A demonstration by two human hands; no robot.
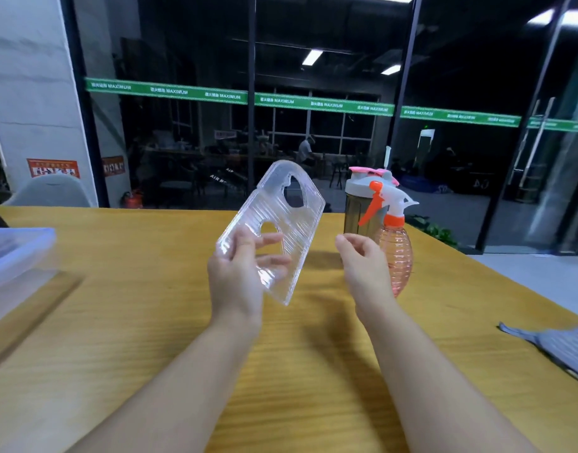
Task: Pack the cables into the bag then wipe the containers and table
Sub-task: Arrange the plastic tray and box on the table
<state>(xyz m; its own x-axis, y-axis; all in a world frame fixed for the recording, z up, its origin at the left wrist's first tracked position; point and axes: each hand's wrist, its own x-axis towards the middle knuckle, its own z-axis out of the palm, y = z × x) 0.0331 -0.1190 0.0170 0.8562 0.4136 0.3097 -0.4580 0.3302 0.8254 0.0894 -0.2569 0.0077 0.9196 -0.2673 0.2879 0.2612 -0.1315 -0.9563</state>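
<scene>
My left hand (237, 276) holds up a clear ribbed plastic container piece (294, 220) with two cut-out holes, tilted above the wooden table (150, 322). Its thumb lies on the near face and its fingers show through the plastic behind. My right hand (362, 259) hovers just right of the piece, fingers loosely curled, holding nothing. A grey striped cloth (555, 348) lies at the table's right edge. No cables or bag are in view.
A pink spray bottle (395, 253) with an orange trigger stands right behind my right hand, beside a dark shaker cup (359, 210) with a pink lid. A clear plastic box lid (13, 253) sits at the left edge. Glass walls stand beyond the table.
</scene>
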